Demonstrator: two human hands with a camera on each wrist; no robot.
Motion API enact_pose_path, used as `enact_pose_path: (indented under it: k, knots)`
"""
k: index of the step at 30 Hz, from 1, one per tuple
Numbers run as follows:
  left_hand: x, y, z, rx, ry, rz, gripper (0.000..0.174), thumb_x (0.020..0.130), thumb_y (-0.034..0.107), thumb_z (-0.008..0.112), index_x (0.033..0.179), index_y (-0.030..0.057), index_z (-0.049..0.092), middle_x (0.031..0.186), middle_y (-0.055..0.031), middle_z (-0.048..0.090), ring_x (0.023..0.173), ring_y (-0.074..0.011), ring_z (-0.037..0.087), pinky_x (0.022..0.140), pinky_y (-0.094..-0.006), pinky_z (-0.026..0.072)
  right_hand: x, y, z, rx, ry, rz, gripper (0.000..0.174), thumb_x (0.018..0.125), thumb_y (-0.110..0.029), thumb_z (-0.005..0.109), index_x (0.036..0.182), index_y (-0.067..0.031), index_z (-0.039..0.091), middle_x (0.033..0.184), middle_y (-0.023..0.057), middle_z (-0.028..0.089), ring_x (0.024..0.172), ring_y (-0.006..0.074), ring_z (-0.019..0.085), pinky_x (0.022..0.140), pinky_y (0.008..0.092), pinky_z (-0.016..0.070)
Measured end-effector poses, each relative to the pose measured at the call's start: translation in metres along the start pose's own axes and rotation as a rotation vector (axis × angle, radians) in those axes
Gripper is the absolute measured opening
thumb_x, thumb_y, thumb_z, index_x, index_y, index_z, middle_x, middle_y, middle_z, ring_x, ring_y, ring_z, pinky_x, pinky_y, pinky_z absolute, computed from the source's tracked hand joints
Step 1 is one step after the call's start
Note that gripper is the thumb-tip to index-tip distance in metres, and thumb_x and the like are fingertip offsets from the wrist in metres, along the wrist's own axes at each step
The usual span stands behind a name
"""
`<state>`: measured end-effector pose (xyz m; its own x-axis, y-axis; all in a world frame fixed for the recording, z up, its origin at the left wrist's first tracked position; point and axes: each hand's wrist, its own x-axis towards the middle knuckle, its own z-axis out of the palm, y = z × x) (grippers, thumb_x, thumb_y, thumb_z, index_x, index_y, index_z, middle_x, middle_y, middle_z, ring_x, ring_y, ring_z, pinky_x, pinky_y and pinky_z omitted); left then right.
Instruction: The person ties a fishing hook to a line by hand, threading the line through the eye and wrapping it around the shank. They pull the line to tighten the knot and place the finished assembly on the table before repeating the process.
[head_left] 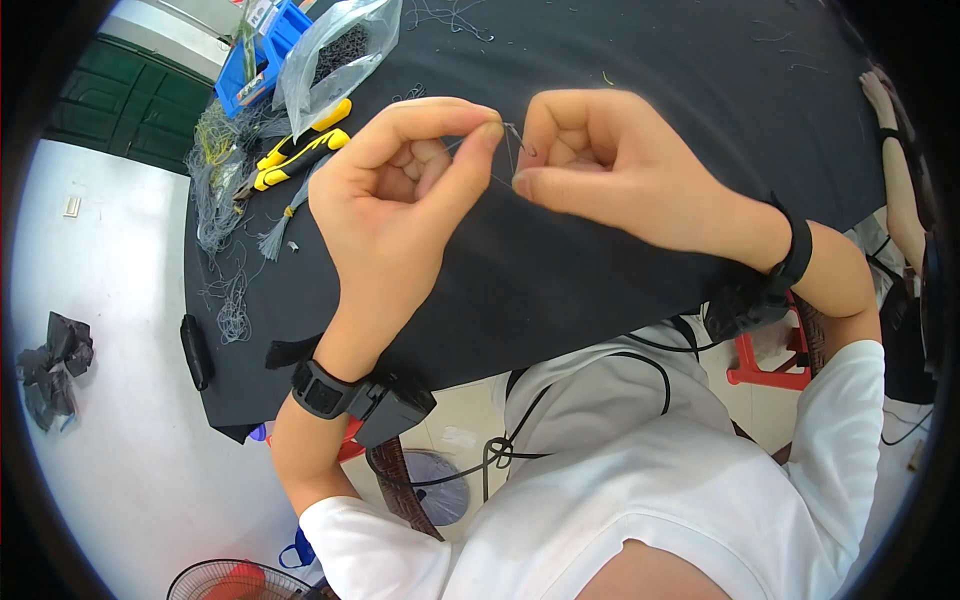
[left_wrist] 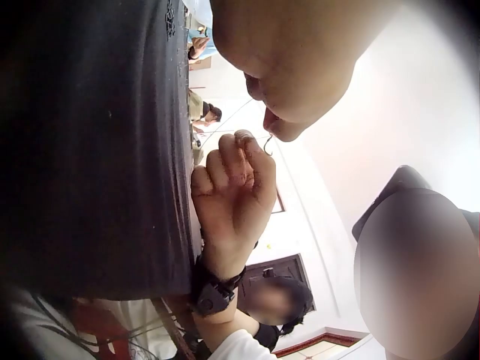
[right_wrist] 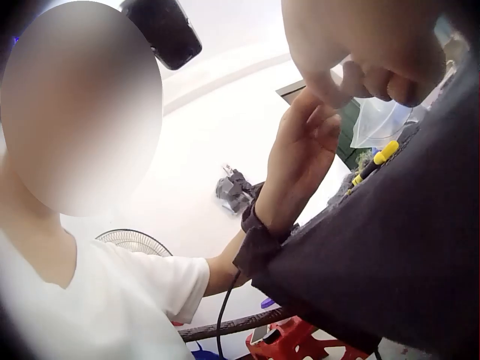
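Observation:
Over the black-covered table (head_left: pixel 600 290), both hands are raised close together. Thumb and forefinger of my left hand (head_left: pixel 395 185) pinch a small fish hook (head_left: pixel 525 145) at its shank end, and its bend sticks out toward the right. The hook also shows between the hands in the left wrist view. My right hand (head_left: pixel 620 165) pinches a thin line (head_left: pixel 511 160) between thumb and forefinger, its other fingers curled in. In the right wrist view, that hand (right_wrist: pixel 367 45) hides the hook.
Yellow-and-black pliers (head_left: pixel 300 160) lie at the left beside bundles of grey line (head_left: pixel 215 200). Behind them are a blue bin (head_left: pixel 262 60) and a clear plastic bag (head_left: pixel 345 50) of dark pieces. Another person's arm (head_left: pixel 905 210) rests at the right edge.

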<state>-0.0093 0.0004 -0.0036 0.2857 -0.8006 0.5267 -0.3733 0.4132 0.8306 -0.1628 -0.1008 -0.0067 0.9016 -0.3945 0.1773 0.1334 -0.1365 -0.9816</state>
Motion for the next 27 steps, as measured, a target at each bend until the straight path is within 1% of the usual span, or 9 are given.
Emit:
enact_pose_path:
  k: [1, 4, 5, 8, 11, 15, 18, 21, 27]
  knots:
    - [0.0, -0.001, 0.0, -0.019, 0.02, 0.0, 0.013, 0.077, -0.006, 0.065, 0.09, -0.003, 0.064, 0.063, 0.0075, 0.047, 0.052, 0.0025, 0.032, 0.048, -0.0131, 0.0256, -0.002, -0.002, 0.002, -0.033, -0.007, -0.017, 0.01, 0.078, -0.01, 0.06, 0.074, -0.0023, 0.054, 0.056, -0.003, 0.046, 0.052, 0.0022, 0.04, 0.046, 0.0206, 0.0297]
    - [-0.001, -0.001, 0.001, -0.029, 0.029, -0.004, 0.013, 0.077, -0.005, 0.064, 0.09, -0.0031, 0.064, 0.064, 0.0073, 0.048, 0.052, 0.0023, 0.032, 0.048, -0.0132, 0.0252, -0.005, -0.001, 0.004, -0.385, 0.064, -0.304, 0.009, 0.075, -0.009, 0.06, 0.075, -0.0045, 0.052, 0.053, 0.0002, 0.04, 0.048, 0.0067, 0.04, 0.045, 0.0246, 0.03]
    - [-0.001, -0.001, 0.001, -0.026, 0.022, -0.009, 0.013, 0.077, -0.005, 0.064, 0.09, -0.0031, 0.064, 0.064, 0.0074, 0.048, 0.052, 0.0023, 0.032, 0.048, -0.0134, 0.025, -0.005, 0.0, 0.006, -0.504, 0.122, -0.441, 0.013, 0.071, 0.003, 0.064, 0.075, -0.0038, 0.054, 0.055, -0.004, 0.04, 0.046, 0.0033, 0.03, 0.044, 0.0207, 0.0239]
    - [-0.002, 0.001, 0.002, -0.027, 0.005, -0.025, 0.013, 0.078, -0.005, 0.064, 0.09, -0.0029, 0.064, 0.063, 0.0077, 0.047, 0.052, 0.0022, 0.032, 0.048, -0.0137, 0.0245, -0.005, -0.005, 0.004, -0.631, 0.148, -0.621, 0.013, 0.07, 0.004, 0.063, 0.078, -0.0031, 0.056, 0.054, -0.0032, 0.04, 0.045, 0.0042, 0.03, 0.044, 0.0198, 0.0237]
    - [-0.003, 0.002, 0.004, -0.039, -0.023, -0.058, 0.013, 0.078, -0.005, 0.064, 0.09, -0.0028, 0.064, 0.062, 0.008, 0.046, 0.052, 0.0022, 0.032, 0.047, -0.014, 0.0241, -0.003, -0.01, 0.001, -0.683, 0.209, -0.666, 0.013, 0.072, 0.005, 0.063, 0.08, -0.003, 0.057, 0.054, -0.0045, 0.038, 0.046, 0.0031, 0.029, 0.044, 0.0187, 0.0238]
    - [-0.005, 0.0, 0.005, -0.027, -0.113, -0.121, 0.012, 0.078, -0.004, 0.065, 0.09, -0.0026, 0.064, 0.062, 0.0077, 0.047, 0.052, 0.0026, 0.032, 0.047, -0.0141, 0.0245, 0.001, -0.013, -0.008, -0.621, 0.2, -0.539, 0.009, 0.077, 0.003, 0.063, 0.082, -0.0026, 0.058, 0.057, -0.0066, 0.036, 0.051, 0.0, 0.03, 0.047, 0.0169, 0.0244]
    - [-0.004, 0.001, 0.005, -0.05, -0.167, -0.17, 0.011, 0.078, -0.004, 0.065, 0.089, -0.0032, 0.064, 0.063, 0.0067, 0.05, 0.052, 0.0028, 0.033, 0.047, -0.0142, 0.0251, 0.006, -0.01, -0.013, -0.467, 0.195, -0.453, 0.008, 0.078, -0.006, 0.062, 0.078, -0.0033, 0.055, 0.053, -0.0027, 0.034, 0.048, 0.0052, 0.031, 0.045, 0.0232, 0.0261]
    - [-0.004, 0.001, 0.004, -0.076, -0.195, -0.179, 0.01, 0.078, -0.004, 0.065, 0.088, -0.0039, 0.064, 0.066, 0.0043, 0.055, 0.053, 0.0026, 0.036, 0.047, -0.0139, 0.0274, 0.01, -0.004, -0.017, -0.404, 0.152, -0.391, 0.005, 0.083, -0.004, 0.061, 0.082, -0.0019, 0.056, 0.06, -0.0073, 0.043, 0.053, -0.0016, 0.033, 0.048, 0.0161, 0.026]
    - [-0.004, 0.001, 0.002, -0.095, -0.198, -0.148, 0.011, 0.079, -0.003, 0.064, 0.09, -0.0046, 0.064, 0.075, -0.0008, 0.062, 0.058, 0.0017, 0.044, 0.05, -0.013, 0.0329, 0.013, 0.003, -0.015, -0.246, 0.181, -0.218, 0.012, 0.083, -0.011, 0.06, 0.078, -0.0011, 0.057, 0.056, -0.0045, 0.048, 0.049, 0.0008, 0.039, 0.045, 0.0188, 0.029]
